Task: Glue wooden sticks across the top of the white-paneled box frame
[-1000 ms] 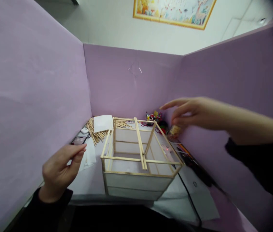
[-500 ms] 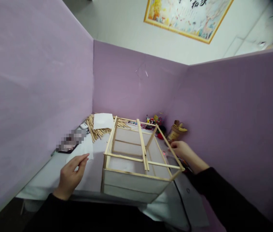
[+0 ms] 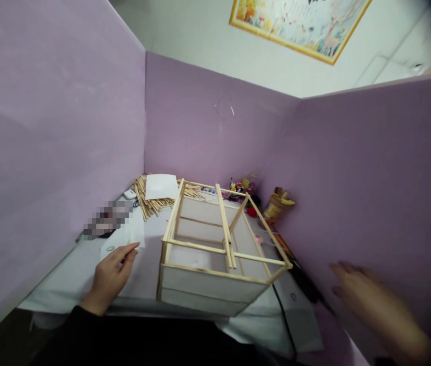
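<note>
A house-like frame of thin wooden sticks (image 3: 196,247), with white panels on its lower sides, stands in front of me on the cloth-covered table (image 3: 143,284). Left of it, my left hand (image 3: 111,277) hovers with thumb and fingertips pinched together; whatever may be between them is too small to make out. Beneath its fingertips lies a sheet of thin white paper (image 3: 136,229). My right hand (image 3: 371,305) is out at the far right by the purple partition, apart from the frame. It is blurred, but its fingers are stretched out and nothing shows in them.
A pile of wooden sticks (image 3: 154,206) with a white sheet (image 3: 161,186) on top lies at the back left. A pixelated device (image 3: 109,219) is near the left wall. Back right holds a brown pot (image 3: 276,206) and small colourful ornaments (image 3: 240,188). A black cable (image 3: 284,320) hangs over the front edge.
My right hand has moved away from beside the frame, outward to the right and toward me. My left hand keeps its pinch in nearly the same place. The view has shifted slightly.
</note>
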Available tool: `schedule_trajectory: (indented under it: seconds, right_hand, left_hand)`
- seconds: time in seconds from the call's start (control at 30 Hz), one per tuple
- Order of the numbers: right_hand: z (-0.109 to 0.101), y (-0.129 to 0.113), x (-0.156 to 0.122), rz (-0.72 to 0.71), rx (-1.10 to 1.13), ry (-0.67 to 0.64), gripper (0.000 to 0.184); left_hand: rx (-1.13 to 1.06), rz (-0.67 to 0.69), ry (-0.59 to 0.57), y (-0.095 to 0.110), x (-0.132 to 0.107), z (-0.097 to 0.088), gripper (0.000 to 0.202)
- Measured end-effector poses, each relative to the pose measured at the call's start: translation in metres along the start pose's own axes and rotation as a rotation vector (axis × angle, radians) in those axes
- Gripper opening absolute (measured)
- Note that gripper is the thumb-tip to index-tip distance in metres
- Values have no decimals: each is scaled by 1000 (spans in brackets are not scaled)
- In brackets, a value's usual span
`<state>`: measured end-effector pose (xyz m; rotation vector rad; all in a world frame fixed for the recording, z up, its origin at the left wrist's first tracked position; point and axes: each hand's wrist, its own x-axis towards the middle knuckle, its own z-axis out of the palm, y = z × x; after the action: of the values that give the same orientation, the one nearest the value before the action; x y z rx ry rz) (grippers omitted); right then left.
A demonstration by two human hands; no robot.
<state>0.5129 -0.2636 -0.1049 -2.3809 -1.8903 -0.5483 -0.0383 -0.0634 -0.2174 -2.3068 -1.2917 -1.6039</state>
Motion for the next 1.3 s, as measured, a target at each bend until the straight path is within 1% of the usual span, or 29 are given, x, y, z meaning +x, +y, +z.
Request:
schedule_trajectory:
  seconds: [0.03, 0.07, 0.1, 0.13, 0.17, 0.2, 0.23, 0.3, 0.37, 0.43, 0.5, 0.57, 0.63, 0.73, 0.93, 1.1, 1.3]
  right_hand:
    - [-11, 6, -4, -45, -32, 64, 29]
    - [-23, 6, -5, -53, -62, 132, 29]
    - [-38, 1, -4, -48, -85, 191, 25]
    - [-53, -9, -1, -23, -107, 292, 23]
    - [-69, -24, 3, -115, -80, 360, 28]
    - [-84, -42, 7, -242, 6, 433, 32]
    - [-98, -63, 11, -323, 120, 532, 32]
    - [-119, -106, 17, -475, 273, 565, 27]
    - [-132, -147, 20, -587, 388, 590, 25]
    - [-136, -178, 21, -656, 450, 582, 22]
    - [-134, -200, 22, -671, 472, 593, 20]
    - [-130, -213, 23, -651, 498, 610, 16]
    - [-125, -220, 24, -625, 545, 625, 13]
    - [-122, -224, 24, -614, 603, 635, 11]
    - [-121, -225, 23, -615, 645, 585, 5]
    - [-121, -224, 23, -620, 674, 580, 12]
    - [-124, -224, 26, -628, 667, 613, 16]
  left_hand:
    - [9, 5, -1, 0, 0, 1, 28]
    - [17, 9, -2, 0, 1, 2, 29]
    - [24, 12, 0, -1, 1, 2, 30]
    - [30, 14, 1, -1, 2, 2, 30]
    - [34, 16, -2, -1, 2, 2, 31]
    - [39, 20, -4, -1, 2, 2, 31]
    - [43, 29, -5, 0, 3, 1, 31]
    - [45, 57, -15, 1, 4, -1, 31]
    - [39, 84, -37, 2, 5, -2, 30]
    - [31, 103, -66, 2, 5, -3, 31]
    - [26, 111, -88, 2, 5, -3, 31]
    - [21, 110, -103, 1, 4, -2, 31]
    - [21, 107, -116, 0, 3, -2, 30]
    - [26, 114, -121, 0, 2, -2, 29]
    - [22, 128, -120, 0, 2, -3, 27]
    - [26, 116, -135, -2, 1, -1, 28]
    - [16, 123, -135, -2, 0, -2, 28]
